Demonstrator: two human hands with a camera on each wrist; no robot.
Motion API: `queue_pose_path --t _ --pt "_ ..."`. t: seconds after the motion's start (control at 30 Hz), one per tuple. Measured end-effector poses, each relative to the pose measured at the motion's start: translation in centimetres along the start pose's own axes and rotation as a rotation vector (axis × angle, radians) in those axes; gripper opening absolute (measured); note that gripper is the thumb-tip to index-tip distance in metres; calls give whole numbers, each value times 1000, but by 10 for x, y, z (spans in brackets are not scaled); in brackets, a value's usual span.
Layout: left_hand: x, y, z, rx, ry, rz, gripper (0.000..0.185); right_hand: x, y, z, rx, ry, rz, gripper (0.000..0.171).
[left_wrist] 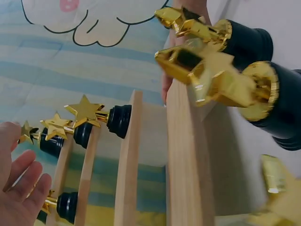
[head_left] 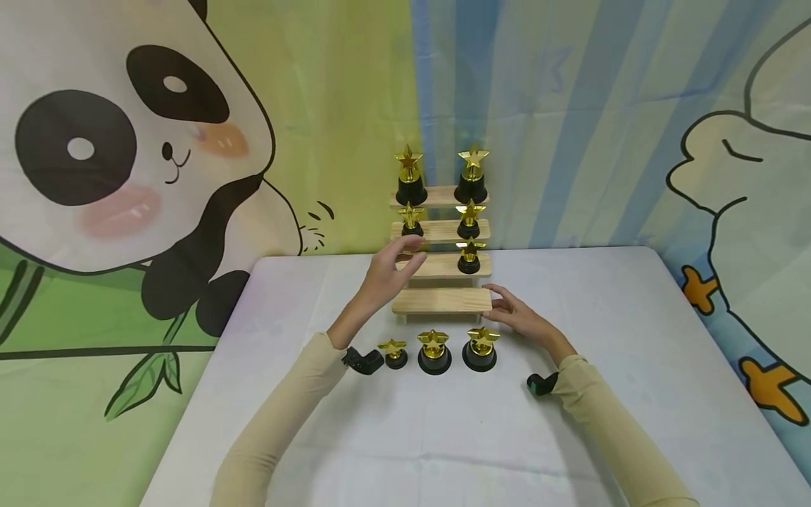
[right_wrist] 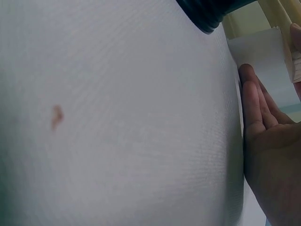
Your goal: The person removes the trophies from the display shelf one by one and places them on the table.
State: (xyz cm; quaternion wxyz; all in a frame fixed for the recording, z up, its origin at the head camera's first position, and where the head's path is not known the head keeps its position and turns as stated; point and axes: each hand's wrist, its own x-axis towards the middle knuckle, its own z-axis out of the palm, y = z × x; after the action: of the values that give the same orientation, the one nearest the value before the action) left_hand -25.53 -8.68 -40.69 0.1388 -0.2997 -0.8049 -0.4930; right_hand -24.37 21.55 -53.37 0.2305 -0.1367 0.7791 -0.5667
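A four-step wooden shelf (head_left: 441,301) (left_wrist: 181,155) stands at the back middle of the white table (head_left: 443,436). Gold star trophies on black bases fill its top two steps in pairs (head_left: 410,176) (head_left: 469,220); a single one (head_left: 469,255) is on the third step's right. The bottom step is bare. My left hand (head_left: 388,274) (left_wrist: 19,188) hovers at the third step's left end, fingers relaxed and holding nothing. My right hand (head_left: 516,315) (right_wrist: 268,141) lies flat on the table, fingertips against the bottom step's right end. Three trophies (head_left: 434,351) (left_wrist: 221,80) stand in a row before the shelf.
A cartoon backdrop with a panda (head_left: 127,141) hangs behind the table. The tablecloth carries a small brown stain (right_wrist: 56,115). One trophy's black base (right_wrist: 211,12) shows at the top of the right wrist view. Wrist camera mounts (head_left: 364,360) sit on both sleeves.
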Motion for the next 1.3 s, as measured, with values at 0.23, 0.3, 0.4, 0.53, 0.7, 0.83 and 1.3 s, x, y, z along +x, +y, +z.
queue_pose_path --t 0.23,0.3,0.4,0.53,0.7,0.83,1.3 --pt "40 -3 23 -26 -90 -43 33 2 7 -1 14 5 -40 72" --pt "48 -3 31 1 -121 -41 35 2 8 0 15 8 -35 72" --pt "54 -4 42 49 -160 -33 35 1 9 1 0 5 -26 73" --pt "60 -6 51 66 -191 -45 33 -1 6 2 3 10 -19 73" --pt "65 -9 57 82 -234 -82 35 0 0 0 -1 10 -16 74" --pt "65 -10 61 128 -270 -94 36 0 0 -1 1 3 -26 73" --pt "62 -16 66 123 -285 -57 32 0 -3 0 -3 14 20 74"
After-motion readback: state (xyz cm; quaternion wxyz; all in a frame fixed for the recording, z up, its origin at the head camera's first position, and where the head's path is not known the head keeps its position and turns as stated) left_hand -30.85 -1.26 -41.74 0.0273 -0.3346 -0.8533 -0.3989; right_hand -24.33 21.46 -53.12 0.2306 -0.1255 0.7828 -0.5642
